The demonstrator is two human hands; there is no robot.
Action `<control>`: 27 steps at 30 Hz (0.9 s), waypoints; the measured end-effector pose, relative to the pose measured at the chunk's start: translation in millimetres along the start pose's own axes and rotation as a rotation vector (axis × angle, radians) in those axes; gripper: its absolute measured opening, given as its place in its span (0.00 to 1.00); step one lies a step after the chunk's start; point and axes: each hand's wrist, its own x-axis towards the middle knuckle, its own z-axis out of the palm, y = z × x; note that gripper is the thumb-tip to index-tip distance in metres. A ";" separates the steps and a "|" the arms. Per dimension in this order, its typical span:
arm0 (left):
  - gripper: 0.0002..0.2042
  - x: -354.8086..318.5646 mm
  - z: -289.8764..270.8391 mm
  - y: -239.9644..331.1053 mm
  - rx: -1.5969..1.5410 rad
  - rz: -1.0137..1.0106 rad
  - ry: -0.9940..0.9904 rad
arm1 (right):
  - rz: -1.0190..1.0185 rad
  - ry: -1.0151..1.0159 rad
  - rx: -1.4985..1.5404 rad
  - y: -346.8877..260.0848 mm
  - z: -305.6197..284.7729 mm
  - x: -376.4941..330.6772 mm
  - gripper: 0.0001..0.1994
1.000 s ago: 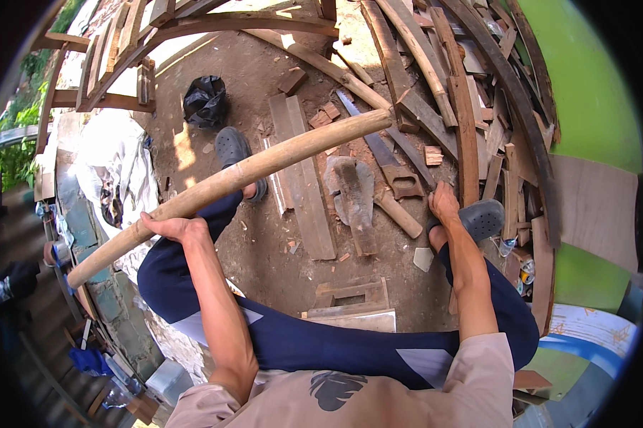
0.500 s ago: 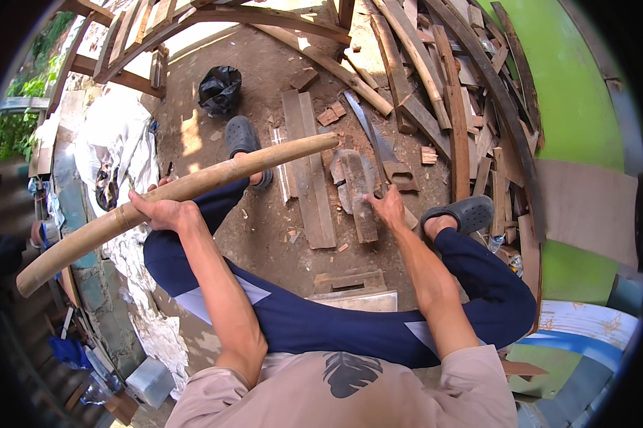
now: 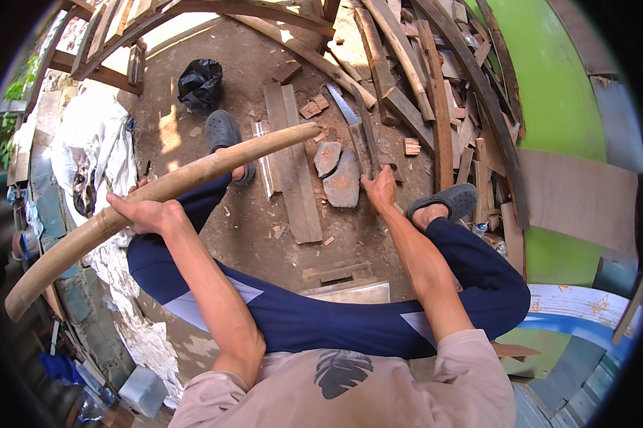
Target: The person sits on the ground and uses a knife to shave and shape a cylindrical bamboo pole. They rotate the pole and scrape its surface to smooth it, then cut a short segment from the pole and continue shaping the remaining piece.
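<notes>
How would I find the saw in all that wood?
Start at the flat grey stones on the dirt between the person's feet. Just right of them the right hand reaches for a handle, and the saw runs up from there. It is the only thin grey metal blade among brown planks.

The left hand (image 3: pixel 145 212) is gripping a long pale pole (image 3: pixel 166 187), holding it slanted above the knee. The right hand (image 3: pixel 380 189) is reaching down, touching a saw (image 3: pixel 356 128) lying beside two flat stones (image 3: pixel 338 175).
</notes>
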 end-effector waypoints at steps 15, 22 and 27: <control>0.33 -30.2 0.6 1.1 0.137 -0.097 -0.102 | -0.053 -0.087 0.157 36.4 -26.3 -14.1 0.30; 0.39 -87.3 13.5 15.5 0.172 0.014 -0.197 | -0.068 -0.160 0.337 20.8 34.1 -71.7 0.27; 0.39 -95.0 12.9 31.6 0.164 0.164 -0.317 | -0.073 -0.050 0.470 5.9 40.1 -77.9 0.23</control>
